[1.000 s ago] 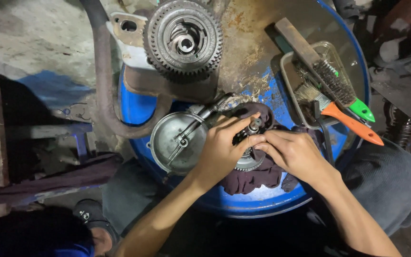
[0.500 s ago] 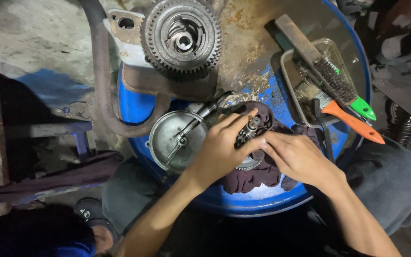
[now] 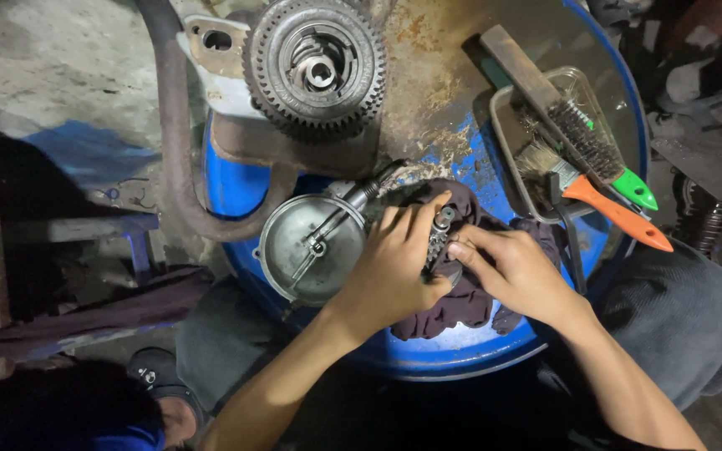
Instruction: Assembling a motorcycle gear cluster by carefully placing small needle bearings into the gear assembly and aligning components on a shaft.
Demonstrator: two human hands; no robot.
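My left hand [image 3: 394, 267] grips a small metal geared part [image 3: 439, 235] over a dark maroon rag [image 3: 461, 302] on top of a blue drum [image 3: 461, 355]. My right hand [image 3: 516, 271] presses its fingers against the same part from the right. Just left of my left hand lies a round grey metal cover [image 3: 307, 249] with a lever arm across it. Much of the small part is hidden by my fingers.
A large toothed gear [image 3: 315, 67] on a rusty housing sits at the drum's far edge. A clear tray [image 3: 507, 104] at right holds a wire brush with a green handle [image 3: 633, 188] and a paintbrush with an orange handle [image 3: 620, 215]. A curved hose [image 3: 173, 150] hangs left.
Both hands have stayed on the small part and shifted their fingers slightly. The view has drifted a little; nothing else moved.
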